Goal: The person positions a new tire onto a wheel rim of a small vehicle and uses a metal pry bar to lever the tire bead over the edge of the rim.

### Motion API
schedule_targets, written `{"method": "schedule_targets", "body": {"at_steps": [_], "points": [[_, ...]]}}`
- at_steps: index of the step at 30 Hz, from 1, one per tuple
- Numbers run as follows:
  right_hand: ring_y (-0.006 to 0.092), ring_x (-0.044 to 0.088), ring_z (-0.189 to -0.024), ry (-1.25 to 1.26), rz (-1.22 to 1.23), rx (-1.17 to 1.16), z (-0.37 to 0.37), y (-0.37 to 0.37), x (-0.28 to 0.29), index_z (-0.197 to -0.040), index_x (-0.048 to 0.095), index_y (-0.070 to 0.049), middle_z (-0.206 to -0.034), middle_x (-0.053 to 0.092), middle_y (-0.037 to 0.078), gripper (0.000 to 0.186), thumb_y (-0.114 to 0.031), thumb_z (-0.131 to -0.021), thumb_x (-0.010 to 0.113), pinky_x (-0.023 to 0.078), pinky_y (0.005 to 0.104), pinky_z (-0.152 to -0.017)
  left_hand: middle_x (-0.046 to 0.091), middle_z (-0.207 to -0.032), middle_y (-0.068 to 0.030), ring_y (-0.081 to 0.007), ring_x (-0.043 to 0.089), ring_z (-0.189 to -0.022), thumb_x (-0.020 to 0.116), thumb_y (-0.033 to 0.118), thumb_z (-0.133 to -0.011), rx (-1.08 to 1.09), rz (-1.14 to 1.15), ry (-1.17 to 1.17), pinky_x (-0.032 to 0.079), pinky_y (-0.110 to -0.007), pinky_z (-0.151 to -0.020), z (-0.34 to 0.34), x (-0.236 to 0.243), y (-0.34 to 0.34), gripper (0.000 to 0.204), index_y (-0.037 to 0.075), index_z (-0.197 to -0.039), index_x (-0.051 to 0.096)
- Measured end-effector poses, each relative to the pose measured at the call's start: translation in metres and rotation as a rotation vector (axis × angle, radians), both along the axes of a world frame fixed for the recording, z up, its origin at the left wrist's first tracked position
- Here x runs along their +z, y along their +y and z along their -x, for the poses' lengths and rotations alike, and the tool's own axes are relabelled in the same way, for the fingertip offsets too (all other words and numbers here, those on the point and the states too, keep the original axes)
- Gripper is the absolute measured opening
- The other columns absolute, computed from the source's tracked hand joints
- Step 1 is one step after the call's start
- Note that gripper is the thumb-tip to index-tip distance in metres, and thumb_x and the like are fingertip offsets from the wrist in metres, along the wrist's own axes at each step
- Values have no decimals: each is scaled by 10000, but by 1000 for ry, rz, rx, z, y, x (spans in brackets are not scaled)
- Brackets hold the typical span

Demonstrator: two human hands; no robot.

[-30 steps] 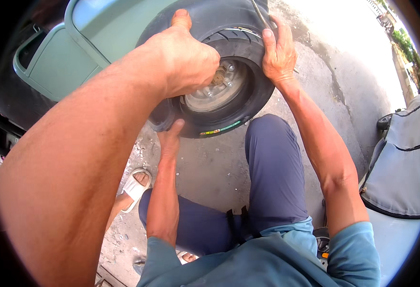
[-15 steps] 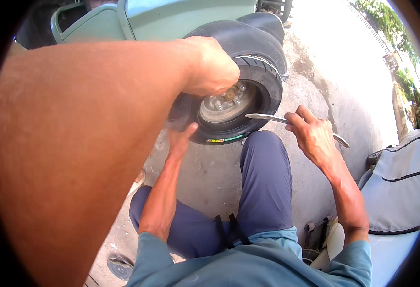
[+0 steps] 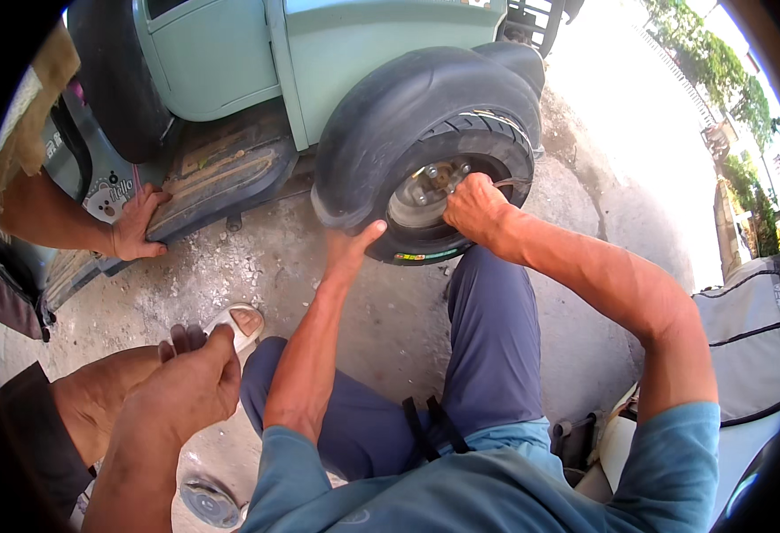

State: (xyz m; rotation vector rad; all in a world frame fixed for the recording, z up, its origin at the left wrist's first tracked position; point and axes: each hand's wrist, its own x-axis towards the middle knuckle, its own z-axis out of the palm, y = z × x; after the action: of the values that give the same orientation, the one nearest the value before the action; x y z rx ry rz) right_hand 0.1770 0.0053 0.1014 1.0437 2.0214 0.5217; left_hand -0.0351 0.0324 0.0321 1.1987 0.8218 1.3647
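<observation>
A black tyre [image 3: 512, 169] on a metal wheel [image 3: 414, 211] stands under the dark mudguard of a pale green vehicle. My left hand [image 3: 347, 247] grips its lower left edge, thumb on the sidewall and fingers hidden behind. My right hand [image 3: 479, 210] is closed in front of the hub, around a tyre lever [image 3: 513, 182]. Only a short bit of the lever shows, at the right inside the tyre; the rest is covered by the hand. Wheel bolts [image 3: 432, 171] show just above my right hand.
A co-worker's half-curled hand [image 3: 186, 382] is at lower left, near a sandalled foot [image 3: 246, 322]. Another hand [image 3: 141, 224] rests on the vehicle's footboard [image 3: 230, 178]. A round metal lid [image 3: 210, 500] lies on the ground. A grey-covered vehicle [image 3: 745, 346] stands at right.
My right hand has moved left and in to the wheel with the tyre lever. The co-worker's arm that crossed over the wheel has drawn back to lower left. My left hand stays at the tyre.
</observation>
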Motion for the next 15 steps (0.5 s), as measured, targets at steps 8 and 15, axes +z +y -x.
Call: {"method": "schedule_targets", "body": {"at_steps": [8,15], "points": [[216,735,-853,20,17,48,-10,7,3,-835,782,-195,-825,737,-5,140,-171,-859,647,501,379,-606,526,-1453,-130,-252,472,-1370,867,216,-746,-183,153,-163,323,-391,-1167,-16,-91,11,872,-18,-1473,446],[241,567,-963,425,-230,269,-3,-31,46,-746,702,-61,-991,586,81,103,-152,-754,654,455,375,-764,546,-1435,-120,-243,490,-1351,875,187,-726,-176,123,-198,332,-388,-1167,-6,-87,12,840,11,-1447,482]]}}
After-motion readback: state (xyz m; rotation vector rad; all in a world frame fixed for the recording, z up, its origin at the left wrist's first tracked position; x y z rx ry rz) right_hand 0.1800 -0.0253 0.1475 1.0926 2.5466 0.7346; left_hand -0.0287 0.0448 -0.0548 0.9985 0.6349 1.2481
